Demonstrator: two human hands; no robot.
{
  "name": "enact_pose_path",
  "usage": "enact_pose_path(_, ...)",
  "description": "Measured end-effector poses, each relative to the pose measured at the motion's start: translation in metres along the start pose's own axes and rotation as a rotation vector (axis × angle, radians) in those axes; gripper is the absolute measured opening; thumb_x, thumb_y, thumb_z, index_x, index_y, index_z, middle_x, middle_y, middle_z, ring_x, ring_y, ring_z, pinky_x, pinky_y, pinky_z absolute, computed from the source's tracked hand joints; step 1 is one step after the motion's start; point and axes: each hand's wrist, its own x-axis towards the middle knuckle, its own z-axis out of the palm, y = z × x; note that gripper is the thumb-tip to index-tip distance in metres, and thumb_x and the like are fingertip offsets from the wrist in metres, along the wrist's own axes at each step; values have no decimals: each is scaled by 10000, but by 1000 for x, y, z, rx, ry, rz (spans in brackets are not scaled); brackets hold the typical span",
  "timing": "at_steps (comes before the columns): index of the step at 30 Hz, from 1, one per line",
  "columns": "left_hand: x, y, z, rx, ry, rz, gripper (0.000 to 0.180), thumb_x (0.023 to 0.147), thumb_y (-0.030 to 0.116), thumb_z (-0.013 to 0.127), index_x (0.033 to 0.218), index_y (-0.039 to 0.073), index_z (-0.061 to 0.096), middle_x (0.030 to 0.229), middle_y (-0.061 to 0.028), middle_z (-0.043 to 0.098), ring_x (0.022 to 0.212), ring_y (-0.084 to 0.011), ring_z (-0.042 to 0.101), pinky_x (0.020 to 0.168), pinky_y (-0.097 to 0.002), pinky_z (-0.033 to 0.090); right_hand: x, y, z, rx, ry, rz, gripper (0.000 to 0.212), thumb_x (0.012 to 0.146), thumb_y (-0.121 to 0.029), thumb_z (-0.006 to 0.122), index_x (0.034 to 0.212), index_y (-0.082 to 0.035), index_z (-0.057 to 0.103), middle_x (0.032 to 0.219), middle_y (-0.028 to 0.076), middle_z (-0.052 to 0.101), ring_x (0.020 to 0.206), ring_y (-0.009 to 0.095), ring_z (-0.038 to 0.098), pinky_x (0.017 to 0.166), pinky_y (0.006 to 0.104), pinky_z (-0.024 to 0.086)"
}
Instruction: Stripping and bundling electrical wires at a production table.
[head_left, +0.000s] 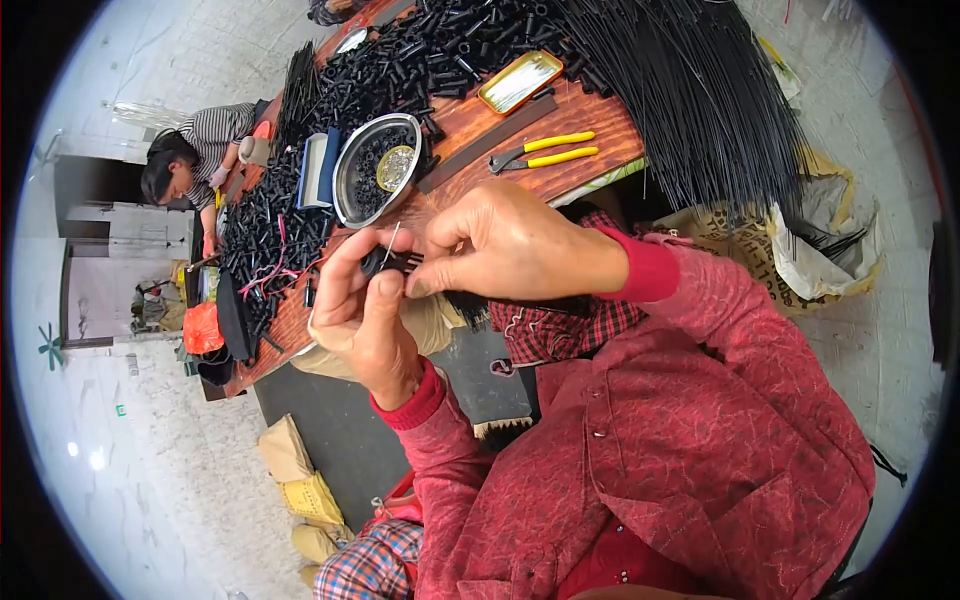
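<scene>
Above the table's near edge, my two hands meet at a small black part (378, 263). My left hand (365, 325) is closed round it with thumb and fingers. A thin pale metal pin (392, 240) stands up at the left fingertips. With thumb and forefinger, my right hand (515, 240) pinches at the right side of the black part; what exactly lies between those fingertips is partly hidden. Just beyond the hands is a metal bowl (345, 190) of small black rings, with a round yellow tin (396, 168) of small pale pieces inside it.
Yellow-handled end nippers (545, 151) lie beside a dark flat bar (490, 142). Farther off are a yellow-rimmed tray (520, 82), heaped black tubes (430, 50) and long black rods (690, 90) overhanging the right side. A blue box (320, 170) adjoins the bowl. Another person (205, 140) works at far left.
</scene>
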Motion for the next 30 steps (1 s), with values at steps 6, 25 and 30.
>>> enact_pose_path(6, 3, -3, 10, 172, 67, -64, 439, 825, -66, 645, 1251, -98, 547, 1101, -192, 662, 912, -149, 633, 827, -253, 495, 2, 10, 6, -140, 98, 23, 322, 755, -351, 718, 631, -58, 672, 552, 131, 579, 518, 302, 595, 498, 404, 420)
enact_pose_path(25, 4, -23, -9, 142, -13, -120, 432, 827, -7, 674, 1237, -68, 553, 943, -107, 685, 735, -82, 630, 655, -201, 535, -22, 6, 6, -499, 178, -239, 208, 810, -238, 704, 745, -47, 651, 703, 100, 628, 613, 295, 619, 532, 408, 461)
enact_pose_path(30, 8, -24, -12, -6, -81, -138, 461, 811, -9, 690, 1246, -65, 546, 1000, -149, 683, 790, -127, 655, 678, -219, 550, -27, 7, 4, -233, 306, -198, 159, 808, -193, 694, 806, -43, 642, 693, 111, 638, 633, 312, 639, 561, 409, 485)
